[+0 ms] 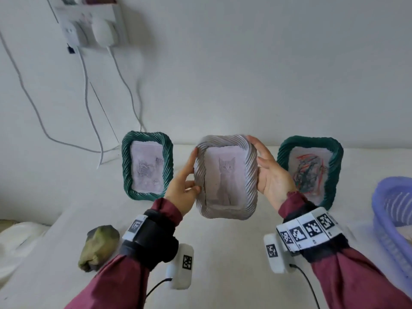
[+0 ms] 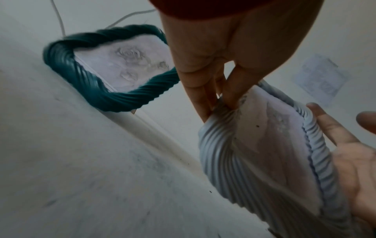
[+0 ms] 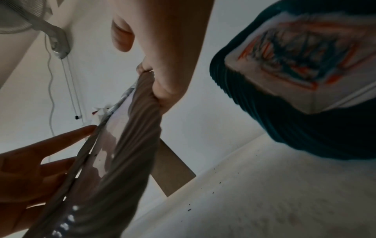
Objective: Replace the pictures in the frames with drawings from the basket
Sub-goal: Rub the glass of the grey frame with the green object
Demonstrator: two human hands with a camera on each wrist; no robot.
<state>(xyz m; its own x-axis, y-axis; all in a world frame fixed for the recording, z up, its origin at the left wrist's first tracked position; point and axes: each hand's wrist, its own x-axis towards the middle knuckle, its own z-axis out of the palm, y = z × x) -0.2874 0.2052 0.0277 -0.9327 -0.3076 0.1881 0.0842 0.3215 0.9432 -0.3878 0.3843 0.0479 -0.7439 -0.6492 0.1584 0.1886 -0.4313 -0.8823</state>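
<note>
A grey ribbed frame [image 1: 225, 210] with a cat picture is up off the white table [image 1: 223, 253], tilted, between my two hands. My left hand [image 1: 182, 186] grips its left edge, thumb on the front, fingers behind; the left wrist view shows those fingers [image 2: 230, 96] pinching the rim [image 2: 234, 161]. My right hand [image 1: 269, 175], palm towards me, holds the right edge, fingers behind it. In the right wrist view a brown cardboard stand [image 3: 171, 167] sticks out behind the frame [image 3: 126, 145]. A purple basket [image 1: 388, 219] sits at the right edge; I cannot see what is in it.
Two green frames stand against the wall: one with a roses picture [image 1: 147, 166] on the left, one with a coloured scribble drawing [image 1: 310, 172] on the right. A crumpled olive cloth [image 1: 99, 248] lies at front left. Cables hang from a wall socket strip [image 1: 93, 25].
</note>
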